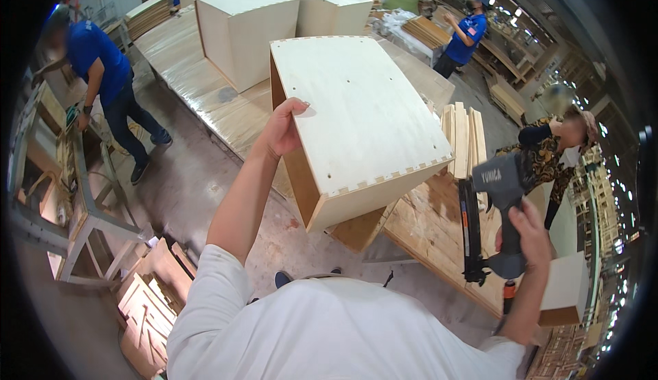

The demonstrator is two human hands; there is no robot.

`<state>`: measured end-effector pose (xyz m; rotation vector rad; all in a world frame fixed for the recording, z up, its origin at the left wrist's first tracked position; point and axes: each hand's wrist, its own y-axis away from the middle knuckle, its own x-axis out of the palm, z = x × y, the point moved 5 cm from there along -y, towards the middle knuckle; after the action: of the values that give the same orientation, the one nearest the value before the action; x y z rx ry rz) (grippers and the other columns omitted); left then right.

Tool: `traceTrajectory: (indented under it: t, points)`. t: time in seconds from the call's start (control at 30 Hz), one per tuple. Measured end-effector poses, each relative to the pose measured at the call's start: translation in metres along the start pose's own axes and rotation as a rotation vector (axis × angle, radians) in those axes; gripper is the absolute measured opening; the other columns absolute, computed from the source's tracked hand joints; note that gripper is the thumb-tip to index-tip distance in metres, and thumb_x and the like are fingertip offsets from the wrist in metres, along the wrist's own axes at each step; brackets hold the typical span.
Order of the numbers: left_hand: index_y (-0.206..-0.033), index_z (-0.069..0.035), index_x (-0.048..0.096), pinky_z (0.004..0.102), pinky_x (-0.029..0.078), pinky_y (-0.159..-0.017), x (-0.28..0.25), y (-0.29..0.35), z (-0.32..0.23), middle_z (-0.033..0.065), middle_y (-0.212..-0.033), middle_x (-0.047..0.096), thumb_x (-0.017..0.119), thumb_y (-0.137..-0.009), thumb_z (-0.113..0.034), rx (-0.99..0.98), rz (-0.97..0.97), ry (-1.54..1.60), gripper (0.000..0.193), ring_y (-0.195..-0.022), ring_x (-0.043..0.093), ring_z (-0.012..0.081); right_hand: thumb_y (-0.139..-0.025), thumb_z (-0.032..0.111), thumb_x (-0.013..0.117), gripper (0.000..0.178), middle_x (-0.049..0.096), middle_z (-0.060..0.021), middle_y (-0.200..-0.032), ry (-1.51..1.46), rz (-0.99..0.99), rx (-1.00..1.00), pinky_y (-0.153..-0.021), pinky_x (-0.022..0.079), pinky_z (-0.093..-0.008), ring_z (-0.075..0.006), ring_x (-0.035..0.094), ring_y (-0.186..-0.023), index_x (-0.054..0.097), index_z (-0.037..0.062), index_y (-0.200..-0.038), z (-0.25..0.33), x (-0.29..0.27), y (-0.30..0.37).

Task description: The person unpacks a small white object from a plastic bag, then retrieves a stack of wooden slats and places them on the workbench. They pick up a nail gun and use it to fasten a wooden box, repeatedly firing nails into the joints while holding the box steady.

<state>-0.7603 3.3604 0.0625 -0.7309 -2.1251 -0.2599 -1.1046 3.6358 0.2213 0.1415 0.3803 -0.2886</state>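
Note:
In front of me a pale wooden drawer box [363,105] is tilted, its flat panel dotted with small holes and its near edge showing interlocking finger joints. Its open side faces left. My left hand [282,129] is closed over that left edge, thumb on the panel and fingers out of sight inside. To the right, apart from the box, a black and grey nail gun [504,191] points its slim nose downward. My right hand [532,237] is wrapped round its grip. An orange and black hose fitting [508,291] hangs beneath it.
Two similar boxes [250,33] [329,6] stand on a broad board-topped table [185,61]. Wood strips [460,136] lie on a right-hand bench [428,232]. Offcuts [147,315] fill the lower left. Co-workers [103,64] [469,33] [558,143] stand left, far right and right.

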Motion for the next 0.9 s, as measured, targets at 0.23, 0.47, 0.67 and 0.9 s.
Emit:
traceTrajectory:
  t: [0.23, 0.47, 0.67, 0.9]
  points:
    - [-0.102, 0.005, 0.058, 0.0370, 0.053, -0.076, -0.021, 0.081, 0.005, 0.0136, -0.093, 0.065, 0.047, -0.084, -0.023, 0.238, -0.219, 0.052, 0.035, -0.085, 0.064, 0.0247, -0.090, 0.022, 0.053, 0.024, 0.051, -0.0066, -0.067, -0.045, -0.089, 0.183, -0.038, 0.046, -0.0311, -0.0182, 0.055, -0.044, 0.045, 0.0043, -0.104, -0.208, -0.013, -0.042]
    - [-0.116, 0.002, 0.050, 0.0406, 0.044, -0.092, 0.009, 0.103, 0.017, 0.0133, -0.111, 0.058, 0.049, -0.077, -0.022, 0.497, -0.378, 0.064, 0.046, -0.104, 0.056, 0.0274, -0.090, 0.023, 0.052, 0.025, 0.052, -0.0087, -0.065, -0.068, -0.100, 0.272, -0.036, 0.046, -0.0305, -0.0189, 0.055, -0.041, 0.044, 0.0015, -0.100, -0.290, -0.013, -0.056]
    - [-0.114, 0.000, 0.050, 0.0389, 0.044, -0.092, 0.038, 0.050, 0.026, 0.0105, -0.109, 0.058, 0.050, -0.076, -0.018, 0.649, -0.479, 0.053, 0.041, -0.104, 0.056, 0.0266, -0.091, 0.024, 0.050, 0.025, 0.054, -0.0098, -0.069, -0.036, -0.150, 0.242, -0.041, 0.047, -0.0308, -0.0192, 0.058, -0.045, 0.045, -0.0001, -0.098, -0.307, -0.016, -0.068]
    - [-0.108, -0.003, 0.048, 0.0387, 0.049, -0.085, 0.055, -0.111, 0.061, 0.0076, -0.104, 0.056, 0.050, -0.081, -0.010, 0.835, -0.414, 0.509, 0.027, -0.097, 0.055, 0.0225, -0.092, 0.023, 0.046, 0.024, 0.055, -0.0102, -0.073, -0.005, -0.089, 0.225, -0.040, 0.047, -0.0303, -0.0185, 0.057, -0.044, 0.041, 0.0017, -0.102, -0.297, -0.011, -0.077]
